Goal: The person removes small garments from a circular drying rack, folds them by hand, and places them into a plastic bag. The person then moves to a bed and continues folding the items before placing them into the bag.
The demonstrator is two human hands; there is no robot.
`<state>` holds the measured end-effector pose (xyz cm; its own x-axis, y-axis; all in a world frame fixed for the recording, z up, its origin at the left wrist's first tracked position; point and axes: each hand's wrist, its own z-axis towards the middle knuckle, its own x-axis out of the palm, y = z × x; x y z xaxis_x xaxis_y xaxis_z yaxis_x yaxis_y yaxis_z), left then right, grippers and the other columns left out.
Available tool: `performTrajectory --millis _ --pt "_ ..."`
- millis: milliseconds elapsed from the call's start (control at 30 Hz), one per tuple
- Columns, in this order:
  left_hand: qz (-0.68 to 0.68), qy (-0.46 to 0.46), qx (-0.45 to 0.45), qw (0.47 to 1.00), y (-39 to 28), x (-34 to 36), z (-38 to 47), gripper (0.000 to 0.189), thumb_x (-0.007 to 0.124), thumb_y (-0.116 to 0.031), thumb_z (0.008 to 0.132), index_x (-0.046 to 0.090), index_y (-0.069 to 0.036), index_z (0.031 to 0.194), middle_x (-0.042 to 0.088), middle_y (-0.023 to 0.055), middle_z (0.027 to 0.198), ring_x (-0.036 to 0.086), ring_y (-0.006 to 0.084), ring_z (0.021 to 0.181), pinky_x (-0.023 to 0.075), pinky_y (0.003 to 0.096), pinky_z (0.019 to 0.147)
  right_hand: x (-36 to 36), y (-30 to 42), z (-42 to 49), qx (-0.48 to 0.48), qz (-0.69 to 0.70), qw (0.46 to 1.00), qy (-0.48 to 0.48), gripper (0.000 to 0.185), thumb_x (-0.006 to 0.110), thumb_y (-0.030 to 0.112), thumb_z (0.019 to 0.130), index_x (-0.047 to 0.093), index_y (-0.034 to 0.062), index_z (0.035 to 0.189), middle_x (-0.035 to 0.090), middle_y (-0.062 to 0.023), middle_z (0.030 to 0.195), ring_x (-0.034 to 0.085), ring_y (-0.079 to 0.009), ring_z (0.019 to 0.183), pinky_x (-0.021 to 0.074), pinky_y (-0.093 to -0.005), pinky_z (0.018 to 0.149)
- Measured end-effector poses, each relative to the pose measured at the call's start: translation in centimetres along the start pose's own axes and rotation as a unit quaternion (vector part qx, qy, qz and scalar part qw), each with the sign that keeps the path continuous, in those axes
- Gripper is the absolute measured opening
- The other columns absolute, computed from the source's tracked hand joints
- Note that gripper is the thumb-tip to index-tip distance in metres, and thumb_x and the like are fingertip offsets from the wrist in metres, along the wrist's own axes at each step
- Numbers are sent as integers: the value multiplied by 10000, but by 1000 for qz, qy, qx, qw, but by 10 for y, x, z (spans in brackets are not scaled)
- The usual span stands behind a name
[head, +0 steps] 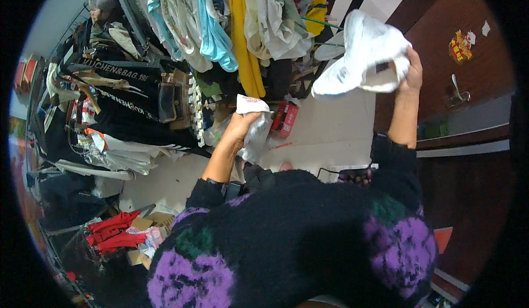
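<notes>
My right hand (411,70), raised at the right, grips a white plastic bag (359,51) by its edge; the bag hangs partly spread, with an opening near my fingers. Nearer the middle, my left hand (240,128) is closed around another crumpled white plastic bag (257,136), whose folded top with red print stands above my thumb. Beyond my hands, a row of bags and cloths hangs, among them a yellow cloth (239,39) and a light blue plastic bag (210,39).
Dark clothes (124,101) on hangers fill a metal rack at the left. A red box (284,120) stands on the tiled floor (339,117). Red cloth (117,231) and cardboard lie at the lower left. A brown door (438,72) with a metal handle (458,97) is at the right.
</notes>
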<state>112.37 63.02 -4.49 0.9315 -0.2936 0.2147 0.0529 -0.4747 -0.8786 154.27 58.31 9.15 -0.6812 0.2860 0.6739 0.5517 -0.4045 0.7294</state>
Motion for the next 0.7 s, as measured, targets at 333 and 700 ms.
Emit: performTrajectory --millis 333,700 --pt "-8 -46 125 991 28 1 -29 201 622 -157 828 622 -27 981 628 59 905 595 148 810 473 290 732 -43 -5 -82 46 64 997 12 488 551 275 791 557 -70 1136 621 -197 1095 633 -305 950 510 -414 864" --pt "2 -187 135 973 41 -59 -92 322 687 -255 802 628 -10 1002 635 40 890 579 140 793 459 295 709 3 -83 -133 266 107 947 145 473 541 214 835 502 -87 1197 597 -203 1148 583 -320 1065 426 -435 979"
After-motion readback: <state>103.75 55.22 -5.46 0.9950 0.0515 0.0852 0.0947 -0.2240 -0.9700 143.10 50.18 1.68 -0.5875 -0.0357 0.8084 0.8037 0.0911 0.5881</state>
